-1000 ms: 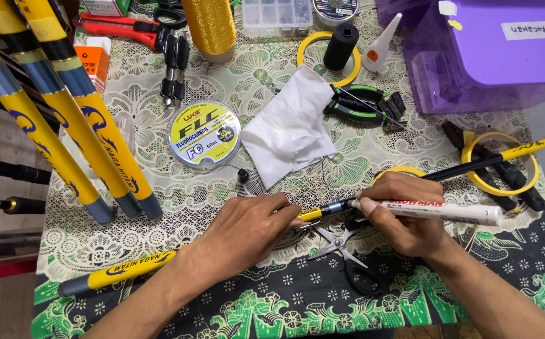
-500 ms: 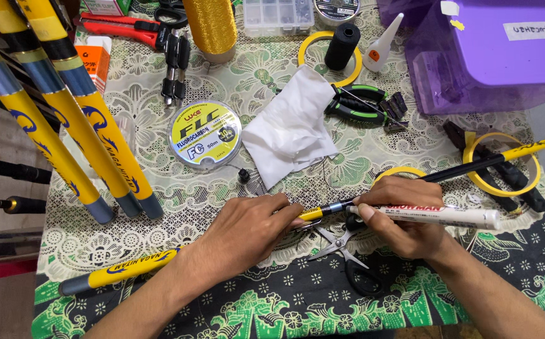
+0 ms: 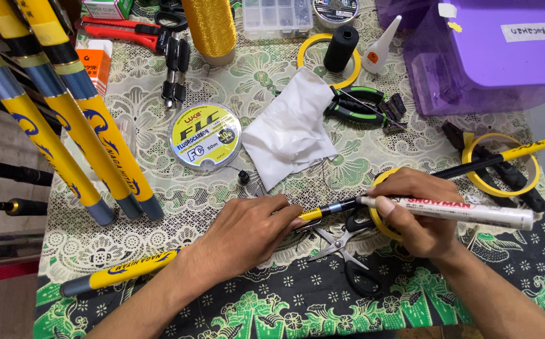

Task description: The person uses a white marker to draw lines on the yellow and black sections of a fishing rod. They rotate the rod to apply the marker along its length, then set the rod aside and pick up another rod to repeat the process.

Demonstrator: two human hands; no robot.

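A long thin yellow-and-black rod section (image 3: 128,271) lies across the table from lower left to upper right. My left hand (image 3: 247,232) grips it near its middle, fingers wrapped over it. My right hand (image 3: 414,216) holds a white marker pen (image 3: 467,212), and the pen's tip touches the rod's dark grey band just right of my left fingers. Under the rod lies a pair of scissors (image 3: 341,248) with black handles.
White tissue (image 3: 291,132), a round line spool (image 3: 205,136), green-handled pliers (image 3: 357,107), yellow tape rings (image 3: 501,164), a black thread spool (image 3: 340,49), a glue bottle (image 3: 382,47) and a gold thread cone (image 3: 211,28) crowd the cloth. Thick yellow rod sections (image 3: 65,119) lean at left; purple box (image 3: 492,53) upper right.
The marker tip has shifted slightly along the rod's dark band. Both hands stay in almost the same place.
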